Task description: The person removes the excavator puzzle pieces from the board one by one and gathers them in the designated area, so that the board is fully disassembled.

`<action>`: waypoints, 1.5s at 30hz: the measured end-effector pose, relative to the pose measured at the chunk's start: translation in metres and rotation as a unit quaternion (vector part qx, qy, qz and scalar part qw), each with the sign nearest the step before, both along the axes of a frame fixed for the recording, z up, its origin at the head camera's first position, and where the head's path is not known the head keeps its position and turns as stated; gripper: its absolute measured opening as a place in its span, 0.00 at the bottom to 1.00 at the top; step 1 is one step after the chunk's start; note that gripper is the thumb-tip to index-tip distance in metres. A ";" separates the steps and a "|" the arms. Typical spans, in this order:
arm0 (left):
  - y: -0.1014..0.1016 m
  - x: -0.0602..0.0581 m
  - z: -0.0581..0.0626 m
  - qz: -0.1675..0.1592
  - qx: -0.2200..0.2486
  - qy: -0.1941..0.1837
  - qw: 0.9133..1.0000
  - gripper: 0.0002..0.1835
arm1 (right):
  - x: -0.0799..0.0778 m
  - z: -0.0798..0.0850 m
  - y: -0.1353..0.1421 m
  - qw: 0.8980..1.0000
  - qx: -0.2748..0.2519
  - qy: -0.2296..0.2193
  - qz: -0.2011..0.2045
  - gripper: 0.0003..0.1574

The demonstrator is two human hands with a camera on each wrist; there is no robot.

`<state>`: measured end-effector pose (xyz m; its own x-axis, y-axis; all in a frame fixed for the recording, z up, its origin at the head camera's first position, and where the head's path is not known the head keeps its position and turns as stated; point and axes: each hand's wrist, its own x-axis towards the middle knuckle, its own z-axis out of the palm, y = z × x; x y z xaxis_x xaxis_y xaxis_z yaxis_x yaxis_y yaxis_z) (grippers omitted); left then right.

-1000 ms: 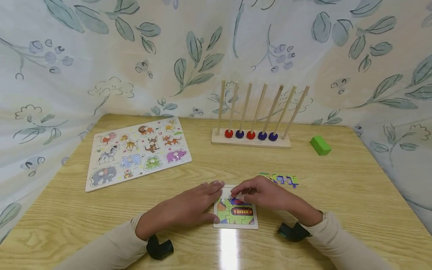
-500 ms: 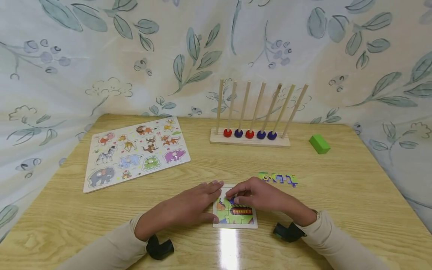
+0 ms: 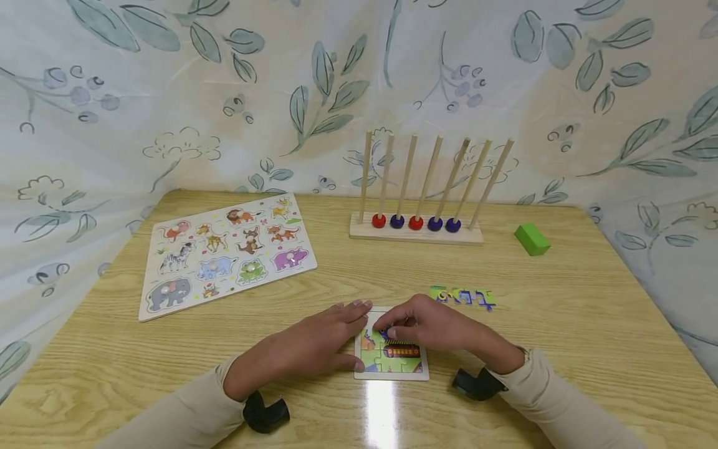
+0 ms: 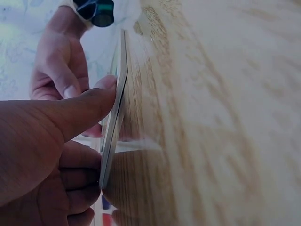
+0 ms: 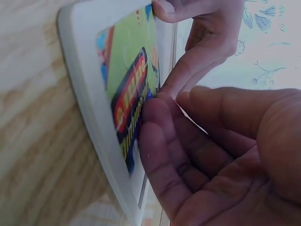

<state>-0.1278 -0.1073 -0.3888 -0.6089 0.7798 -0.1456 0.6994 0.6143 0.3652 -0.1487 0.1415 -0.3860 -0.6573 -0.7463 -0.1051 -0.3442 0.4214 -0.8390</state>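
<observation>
A small jigsaw puzzle in a white frame [image 3: 392,376] lies before me, its picture a digger with red and yellow tracks on green. My left hand [image 3: 314,340] rests along its left side, thumb at the near corner and fairly straight fingers toward the far one. My right hand [image 3: 429,324] is over the upper part, fingers curled and fingertips down on the picture. Thumb and index finger are at a blue puzzle piece [image 3: 384,335], mostly hidden by them. In the right wrist view, the right fingertips [image 5: 153,129] press against the puzzle [image 5: 131,89] beside the tracks.
Several loose puzzle pieces [image 3: 462,297] lie beyond the right hand. An animal peg puzzle board [image 3: 224,249] is at the back left. A wooden stand with upright rods [image 3: 415,234] and red and blue beads stands at the back, with a green block [image 3: 532,239] to its right.
My right hand has shifted slightly left over the puzzle and lowered its fingertips onto it, then stayed nearly still. The left hand keeps its place along the frame.
</observation>
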 end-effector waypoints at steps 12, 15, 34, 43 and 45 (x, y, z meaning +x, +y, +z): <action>-0.001 -0.001 0.000 0.010 0.010 -0.019 1.000 0.41 | 0.002 0.006 -0.001 1.000 -0.014 -0.005 -0.011 0.15; 0.000 0.000 0.000 0.020 0.018 -0.025 0.999 0.40 | 0.002 0.006 -0.001 1.000 -0.024 -0.008 -0.010 0.14; 0.002 0.002 0.002 0.031 0.031 -0.022 0.999 0.39 | 0.005 -0.005 -0.008 0.999 -0.036 -0.008 -0.006 0.11; 0.002 0.002 0.001 0.022 0.029 -0.009 0.999 0.38 | 0.006 -0.008 -0.009 0.999 -0.038 0.000 -0.005 0.11; 0.001 0.002 0.001 0.020 0.027 -0.006 0.999 0.38 | 0.006 -0.010 -0.009 0.999 -0.041 0.006 0.003 0.11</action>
